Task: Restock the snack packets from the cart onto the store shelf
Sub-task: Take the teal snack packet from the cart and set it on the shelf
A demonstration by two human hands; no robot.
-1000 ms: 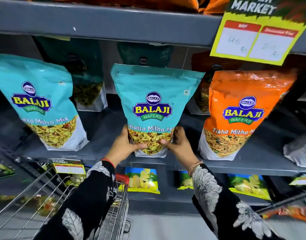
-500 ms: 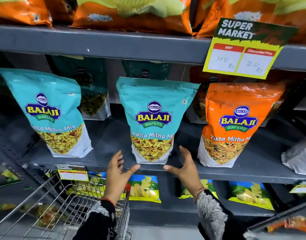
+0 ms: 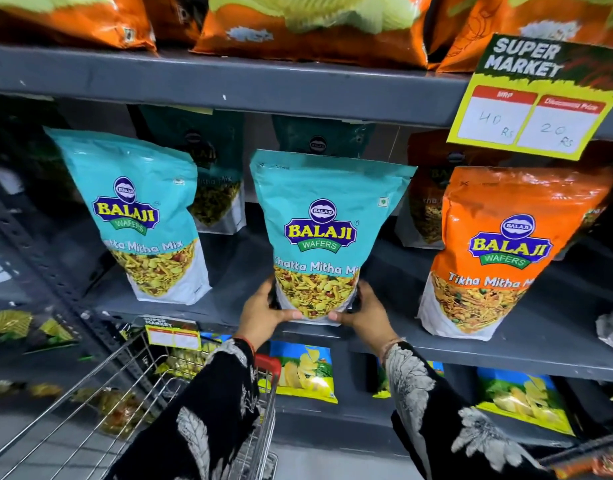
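Here, left hand [image 3: 263, 311] and right hand [image 3: 365, 313] clasp a glossy teal pouch [image 3: 320, 233] upright.

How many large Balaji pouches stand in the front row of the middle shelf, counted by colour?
Teal Khatta Mitha Mix pouches: 2, the left teal pouch standing free and the middle teal pouch held at its base by the left hand and the right hand.
Orange Tikha Mitha Mix pouch: 1.
Total: 3.

Black sleeves [image 3: 208, 420] printed with pale grey leaves, a thin bracelet [image 3: 391, 344] at each wrist
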